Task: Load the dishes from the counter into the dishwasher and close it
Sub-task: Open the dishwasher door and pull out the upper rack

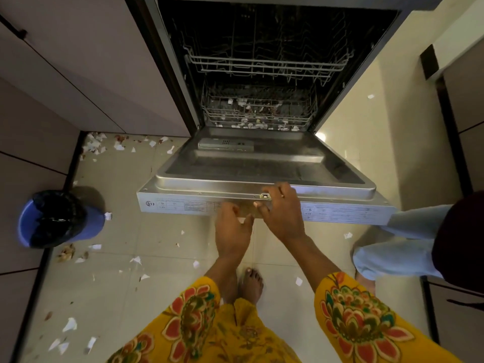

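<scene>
The dishwasher stands open, its steel door (262,163) folded down flat toward me. My right hand (281,209) rests over the door's front edge by the latch, fingers curled on the rim. Just below that edge my left hand (231,226) hangs with fingers spread, holding nothing. Inside, the upper wire rack (264,65) holds no dishes. The lower rack (259,111) has several white scraps lying in it. No dishes or counter top show in this view.
A blue bin with a black liner (59,218) stands on the floor at the left. Paper scraps (97,145) litter the tiled floor. Another person's leg in light trousers (398,247) stands at the right, close to the door's corner. Cabinets flank both sides.
</scene>
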`<state>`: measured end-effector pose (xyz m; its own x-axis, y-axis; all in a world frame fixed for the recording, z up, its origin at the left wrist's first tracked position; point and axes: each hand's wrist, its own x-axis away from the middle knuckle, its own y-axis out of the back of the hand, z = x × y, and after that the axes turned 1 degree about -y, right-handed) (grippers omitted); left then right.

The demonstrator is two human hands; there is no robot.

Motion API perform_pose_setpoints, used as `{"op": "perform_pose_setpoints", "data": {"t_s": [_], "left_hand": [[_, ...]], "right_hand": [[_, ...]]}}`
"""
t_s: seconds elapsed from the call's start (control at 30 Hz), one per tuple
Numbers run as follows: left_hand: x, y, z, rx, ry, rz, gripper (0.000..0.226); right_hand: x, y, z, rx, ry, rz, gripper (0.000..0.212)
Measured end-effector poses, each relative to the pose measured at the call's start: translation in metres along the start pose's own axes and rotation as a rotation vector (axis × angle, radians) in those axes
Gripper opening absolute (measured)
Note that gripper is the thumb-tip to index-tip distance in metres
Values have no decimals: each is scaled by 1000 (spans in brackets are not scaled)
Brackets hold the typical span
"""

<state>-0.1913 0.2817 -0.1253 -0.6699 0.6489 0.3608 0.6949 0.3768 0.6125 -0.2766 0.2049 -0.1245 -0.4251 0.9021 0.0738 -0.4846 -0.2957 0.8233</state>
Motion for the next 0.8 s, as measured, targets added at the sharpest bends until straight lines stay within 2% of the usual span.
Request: {"op": "perform_pose_setpoints", "data": {"t_s": [0.07,0.13,0.23,0.33,0.47,0.8], "left_hand": [[-13,4,1,-399,-374,-26,45],[-34,9,-2,-646,-520,102,63],[-59,18,-12,-818,-531,289,74],[-68,23,-17,-883,-580,378,71],[-65,23,-17,-923,-609,386,69],[-52,14,-4,-1035,-616,432,70]], "right_hand": [[-10,6,-4,105,72,141,51],[-17,15,-7,229,119,308,65],[-23,18,-11,323,120,455,68],[-22,16,-9,349,106,487,60],[-24,17,-6,342,87,445,56],[-12,7,-12,358,71,470,56]]}}
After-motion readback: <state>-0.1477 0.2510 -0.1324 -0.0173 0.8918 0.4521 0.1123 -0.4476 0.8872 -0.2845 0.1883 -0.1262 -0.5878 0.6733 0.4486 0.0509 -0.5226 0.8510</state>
